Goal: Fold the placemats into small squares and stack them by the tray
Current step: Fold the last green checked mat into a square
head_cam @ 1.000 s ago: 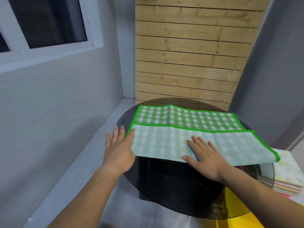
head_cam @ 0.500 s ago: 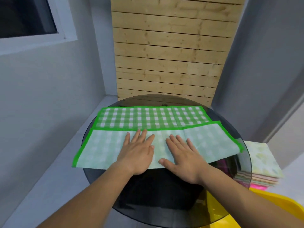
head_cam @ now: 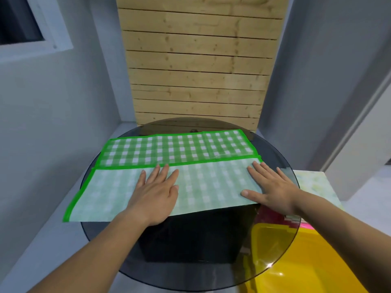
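Observation:
A green checked placemat (head_cam: 179,149) with a bright green border lies on the round dark glass table (head_cam: 190,246). Its near half is folded over, pale underside up, and its left corner hangs past the table's edge. My left hand (head_cam: 155,195) lies flat on the middle of the folded part, fingers straight. My right hand (head_cam: 268,187) presses flat on the fold's right end at the mat's edge. A yellow tray (head_cam: 300,256) sits low at the right, partly seen through the glass.
A stack of folded mats (head_cam: 313,182) with a pale yellow-green one on top sits at the right beyond the table's rim. A wooden slat panel (head_cam: 198,66) stands behind the table. Grey walls close in at left and right.
My right hand has slid from the middle of the fold to its right end. The left hand stayed near the middle. The view has shifted to the right and closer.

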Demonstrator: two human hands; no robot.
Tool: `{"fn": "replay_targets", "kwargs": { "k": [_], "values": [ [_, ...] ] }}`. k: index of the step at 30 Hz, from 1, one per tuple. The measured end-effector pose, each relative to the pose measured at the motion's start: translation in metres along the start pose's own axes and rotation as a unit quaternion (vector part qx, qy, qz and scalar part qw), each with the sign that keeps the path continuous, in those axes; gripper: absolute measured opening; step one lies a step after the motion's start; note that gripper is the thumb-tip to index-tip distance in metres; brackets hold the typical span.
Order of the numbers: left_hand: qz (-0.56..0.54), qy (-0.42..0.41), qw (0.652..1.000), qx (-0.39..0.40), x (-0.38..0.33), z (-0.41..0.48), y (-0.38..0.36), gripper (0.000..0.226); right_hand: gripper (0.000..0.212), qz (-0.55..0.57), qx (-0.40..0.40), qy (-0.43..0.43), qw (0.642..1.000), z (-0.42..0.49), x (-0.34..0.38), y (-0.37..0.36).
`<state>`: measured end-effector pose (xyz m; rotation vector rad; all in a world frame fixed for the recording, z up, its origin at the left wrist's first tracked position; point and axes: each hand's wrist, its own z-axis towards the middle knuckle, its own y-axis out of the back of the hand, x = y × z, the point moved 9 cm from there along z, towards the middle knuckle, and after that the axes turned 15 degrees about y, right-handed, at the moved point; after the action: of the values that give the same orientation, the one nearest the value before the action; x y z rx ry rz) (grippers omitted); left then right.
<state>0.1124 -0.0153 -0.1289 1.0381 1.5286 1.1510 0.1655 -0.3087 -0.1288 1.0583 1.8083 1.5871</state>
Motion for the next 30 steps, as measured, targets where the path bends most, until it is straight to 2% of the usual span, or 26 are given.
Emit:
{"fn": "replay_targets", "kwargs": {
  "k": [7,10,13,15,18,20,22,26,30],
  "values": [
    [-0.032,0.006,0.999,-0.002,-0.002,0.003,0.008,0.056,0.104,0.014,0.008,-0.006,1.0,-0.004,0.003,0.002],
    [-0.019,-0.004,0.999,-0.042,-0.008,0.008,0.023,0.046,0.087,0.009,0.006,-0.022,1.0,-0.01,0.01,0.018],
    [-0.018,-0.021,0.996,-0.087,-0.015,0.015,0.031,0.036,0.072,-0.039,-0.042,-0.039,0.998,-0.005,0.02,0.041],
    [-0.056,-0.024,0.993,-0.102,-0.014,0.017,0.028,0.033,0.065,-0.046,-0.081,-0.05,0.994,0.008,0.023,0.054],
    [-0.119,-0.023,0.986,-0.115,-0.009,0.018,0.024,0.03,0.052,0.06,-0.148,-0.024,0.987,0.046,0.021,0.069],
    [-0.129,-0.026,0.984,-0.121,-0.007,0.018,0.022,0.028,0.045,0.147,-0.177,-0.014,0.973,0.082,0.014,0.076],
    [-0.133,-0.028,0.982,-0.129,-0.007,0.018,0.023,0.025,0.042,0.187,-0.196,-0.024,0.962,0.118,0.003,0.082],
    [-0.134,-0.03,0.981,-0.139,-0.005,0.019,0.022,0.026,0.046,0.266,-0.228,-0.051,0.935,0.172,-0.018,0.085],
    [-0.126,-0.033,0.98,-0.151,-0.004,0.021,0.022,0.029,0.054,0.263,-0.22,-0.027,0.939,0.211,-0.017,0.088]
  ]
}}
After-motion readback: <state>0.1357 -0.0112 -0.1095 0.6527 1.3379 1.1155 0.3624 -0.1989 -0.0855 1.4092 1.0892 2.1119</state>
